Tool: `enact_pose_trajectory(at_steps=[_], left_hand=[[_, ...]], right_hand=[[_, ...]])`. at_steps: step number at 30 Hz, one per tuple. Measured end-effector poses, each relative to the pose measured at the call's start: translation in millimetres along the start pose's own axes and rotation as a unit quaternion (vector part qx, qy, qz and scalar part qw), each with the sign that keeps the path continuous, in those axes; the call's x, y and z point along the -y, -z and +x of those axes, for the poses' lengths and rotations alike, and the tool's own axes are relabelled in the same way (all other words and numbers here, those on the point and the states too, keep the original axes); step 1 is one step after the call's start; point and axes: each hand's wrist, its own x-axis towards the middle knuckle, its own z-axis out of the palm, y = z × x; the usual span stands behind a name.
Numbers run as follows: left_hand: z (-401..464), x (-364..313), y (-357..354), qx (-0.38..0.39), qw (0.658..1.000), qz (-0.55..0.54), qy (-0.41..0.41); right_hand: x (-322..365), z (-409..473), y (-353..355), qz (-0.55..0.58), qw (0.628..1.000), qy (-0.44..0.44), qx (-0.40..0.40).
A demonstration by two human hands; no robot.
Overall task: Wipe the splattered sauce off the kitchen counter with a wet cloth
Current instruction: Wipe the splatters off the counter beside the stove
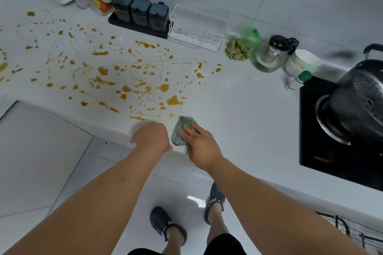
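**Sauce spread wide, cloth at the near bench edge**

White bench (248, 109) is running across the view from 9 to 3 o'clock. Brown-orange sauce (124, 80) is lying over its left and centre in drops, streaks and small pools, reaching from 9 o'clock toward the middle; the nearest spots are sitting just above the hands.

Black cooktop (323, 151) is sitting at 3 o'clock, with a dark metal pot (360, 97) resting tilted on its burner ring. Clear plastic box (199, 27) is standing at 12 o'clock against the wall, with a tray of three dark-lidded jars (141, 13) just left of it. Glass jug (271, 54) is standing at 2 o'clock, beside a white cup (302, 64).

Right hand (199, 143) is pressing flat on a folded green cloth (181, 128) at the near bench edge, 6 o'clock of the spill, fingers spread straight over it. Left hand (153, 136) is lying just beside the cloth on the bench edge, knuckles up, fingers curling over the rim; cannot tell whether it is clenched or loose.
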Motion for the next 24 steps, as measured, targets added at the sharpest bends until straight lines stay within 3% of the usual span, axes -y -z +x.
enact_pose_trajectory(at_steps=[3,7,11,14,17,19,21,24], left_hand=[[8.3,-8.4,2.6,0.033,0.999,0.009,0.034],[11.4,-12.3,1.6,0.037,0.998,0.022,0.050],[8.6,-13.1,4.6,0.038,0.998,0.031,0.044],[8.5,-14.3,18.2,0.062,0.997,0.036,0.018],[11.7,-20.8,35.0,0.107,0.994,-0.004,0.023],[17.2,-25.8,39.1,0.128,0.990,-0.043,0.041],[22.5,-29.3,39.9,0.116,0.989,-0.071,0.062],[22.3,-32.2,38.4,0.108,0.986,-0.085,0.095]], right_hand=[[-59.5,-41.9,14.7,0.002,0.998,-0.056,-0.039],[-120.1,-78.5,44.1,0.021,0.965,-0.246,-0.093],[-107.7,-52.6,51.7,0.013,0.931,-0.348,-0.112],[-62.2,-15.4,36.7,0.026,0.956,-0.285,-0.070],[-20.2,1.9,15.6,0.017,0.993,-0.112,-0.019],[-12.9,-0.2,15.7,0.009,0.999,-0.035,0.008],[-28.7,-1.2,23.0,0.001,0.999,-0.034,0.009],[-76.1,7.2,39.1,-0.019,0.993,-0.114,-0.017]])
